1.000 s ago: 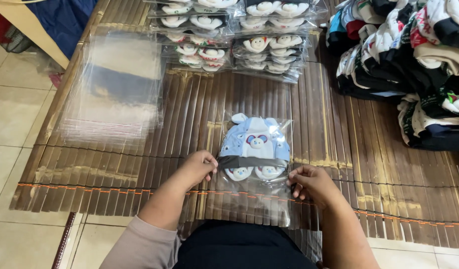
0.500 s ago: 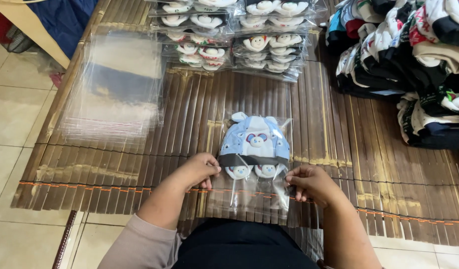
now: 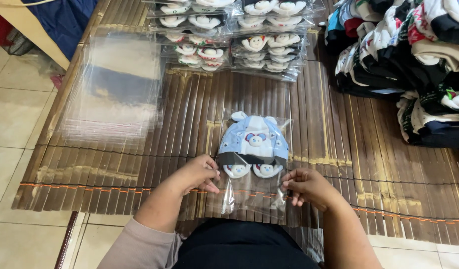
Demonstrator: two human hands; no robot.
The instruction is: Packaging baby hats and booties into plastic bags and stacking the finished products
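My left hand (image 3: 197,174) and my right hand (image 3: 309,187) have drawn in closer to the lower edge of the clear plastic bag (image 3: 252,194) than they were a moment ago, and the empty flap below the cap now looks creased and gathered at both lower corners where it lay flatter before. I judge from this that the cap is fully seated in the bag and that the open end is what I am working on now.

My left grip is closed on the bag's left edge, fingertips pinching the film just beside the cap's lower trim. My right grip pinches the right edge in the same way, thumb and fingers shut on the plastic.

The baby cap (image 3: 253,144) lies in the middle of the frame, flat inside the bag on the bamboo slat mat (image 3: 139,169). It is pale blue with small ears at the top, a little bear face with red markings in the centre, a dark band below that, and two white bear-faced pieces along the bottom.

At the upper left of the frame rests a stack of empty clear bags (image 3: 112,84). Along the top lie rows of already bagged caps (image 3: 229,35), and at the upper right a heap of folded garments (image 3: 413,65).
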